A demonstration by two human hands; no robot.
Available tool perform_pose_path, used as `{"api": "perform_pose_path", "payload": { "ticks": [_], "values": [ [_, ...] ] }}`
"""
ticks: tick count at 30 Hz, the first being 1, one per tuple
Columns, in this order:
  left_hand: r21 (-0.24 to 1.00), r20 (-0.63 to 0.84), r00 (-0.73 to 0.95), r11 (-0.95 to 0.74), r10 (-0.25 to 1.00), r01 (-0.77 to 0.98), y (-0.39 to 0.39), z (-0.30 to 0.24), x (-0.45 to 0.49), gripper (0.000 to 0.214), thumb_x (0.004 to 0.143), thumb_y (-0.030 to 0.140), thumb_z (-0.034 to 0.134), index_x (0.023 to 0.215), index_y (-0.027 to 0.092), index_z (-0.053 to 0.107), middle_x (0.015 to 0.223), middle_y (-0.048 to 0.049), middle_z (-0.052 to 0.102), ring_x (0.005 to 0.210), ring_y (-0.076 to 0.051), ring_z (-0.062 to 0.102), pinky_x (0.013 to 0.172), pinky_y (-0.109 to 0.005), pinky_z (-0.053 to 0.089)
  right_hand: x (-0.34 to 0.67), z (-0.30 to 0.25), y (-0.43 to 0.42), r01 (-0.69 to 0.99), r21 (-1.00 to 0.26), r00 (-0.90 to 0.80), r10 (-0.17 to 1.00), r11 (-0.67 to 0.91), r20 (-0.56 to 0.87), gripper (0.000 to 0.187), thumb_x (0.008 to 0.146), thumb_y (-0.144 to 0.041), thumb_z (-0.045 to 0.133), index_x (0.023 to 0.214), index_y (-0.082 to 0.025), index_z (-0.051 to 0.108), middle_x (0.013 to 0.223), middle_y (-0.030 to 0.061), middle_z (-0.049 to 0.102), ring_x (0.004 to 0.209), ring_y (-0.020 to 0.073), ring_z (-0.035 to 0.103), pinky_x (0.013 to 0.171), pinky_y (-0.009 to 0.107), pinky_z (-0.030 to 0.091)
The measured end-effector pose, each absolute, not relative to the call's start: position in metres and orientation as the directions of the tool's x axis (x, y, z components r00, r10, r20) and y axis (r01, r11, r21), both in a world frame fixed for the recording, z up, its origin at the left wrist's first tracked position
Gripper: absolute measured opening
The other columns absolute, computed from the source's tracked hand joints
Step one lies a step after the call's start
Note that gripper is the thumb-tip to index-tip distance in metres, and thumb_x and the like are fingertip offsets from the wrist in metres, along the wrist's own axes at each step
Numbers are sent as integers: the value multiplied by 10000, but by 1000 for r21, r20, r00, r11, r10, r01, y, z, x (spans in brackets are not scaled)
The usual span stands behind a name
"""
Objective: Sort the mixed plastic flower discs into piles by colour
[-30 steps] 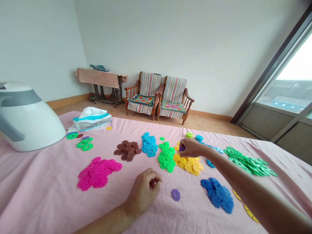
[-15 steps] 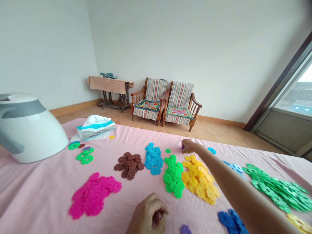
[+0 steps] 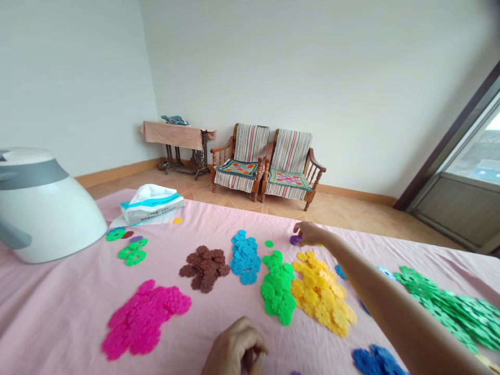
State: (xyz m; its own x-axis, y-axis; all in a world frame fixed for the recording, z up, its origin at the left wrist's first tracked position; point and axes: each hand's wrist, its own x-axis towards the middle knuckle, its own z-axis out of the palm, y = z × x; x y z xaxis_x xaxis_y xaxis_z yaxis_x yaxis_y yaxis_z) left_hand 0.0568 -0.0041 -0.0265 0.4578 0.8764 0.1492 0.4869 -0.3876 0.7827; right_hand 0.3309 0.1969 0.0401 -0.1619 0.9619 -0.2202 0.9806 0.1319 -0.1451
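Note:
My right hand (image 3: 310, 234) is stretched to the far side of the cloth, fingers bent and a little apart. Just under its fingertips lies a purple flower-shaped plastic disc (image 3: 295, 240). At the near edge rests my left hand (image 3: 239, 346), its fingers curled in; whatever the palm may hold is hidden. Between the hands are piles of similar discs: yellow (image 3: 322, 291), bright green (image 3: 278, 289), light blue (image 3: 245, 258) and brown (image 3: 205, 268). A pink pile (image 3: 142, 320) lies to the left. Dark blue discs (image 3: 377, 360) sit below my right forearm.
A white and grey kettle (image 3: 54, 208) stands at the left, with a tissue pack (image 3: 153, 205) beyond it. Loose green discs (image 3: 133, 252) lie near the kettle. A large green pile (image 3: 449, 304) spreads at the right. Two wooden armchairs (image 3: 289, 161) stand past the table.
The fingers of my right hand have loosened from a pinch, and the purple disc now shows beneath them. My left hand keeps its curl. The view has shifted slightly.

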Motion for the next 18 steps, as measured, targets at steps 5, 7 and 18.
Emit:
{"api": "perform_pose_path", "payload": {
  "ticks": [5,7,18],
  "values": [
    [770,169,464,-410,870,489,-3,-29,57,192,659,44,492,684,161,642,652,-3,546,512,-73,496,467,-155,348,330,39,197,977,-170,-163,968,132,-189,457,603,-101,678,1054,-148,621,972,71,670,839,187,615,681,244,440],
    [765,181,463,-420,868,488,-3,-29,57,192,654,41,494,678,165,639,647,0,545,510,-72,492,463,-155,345,328,39,197,976,-175,-161,971,130,-176,443,610,-80,657,1047,-140,625,958,73,677,815,181,618,660,237,438],
    [787,190,427,-397,884,471,-8,-22,59,184,656,45,494,661,171,629,638,-1,552,505,-76,479,466,-162,346,326,48,178,966,-212,-154,988,147,-19,321,691,-86,570,1003,-129,632,918,80,681,794,168,607,638,222,408]
  ]
}}
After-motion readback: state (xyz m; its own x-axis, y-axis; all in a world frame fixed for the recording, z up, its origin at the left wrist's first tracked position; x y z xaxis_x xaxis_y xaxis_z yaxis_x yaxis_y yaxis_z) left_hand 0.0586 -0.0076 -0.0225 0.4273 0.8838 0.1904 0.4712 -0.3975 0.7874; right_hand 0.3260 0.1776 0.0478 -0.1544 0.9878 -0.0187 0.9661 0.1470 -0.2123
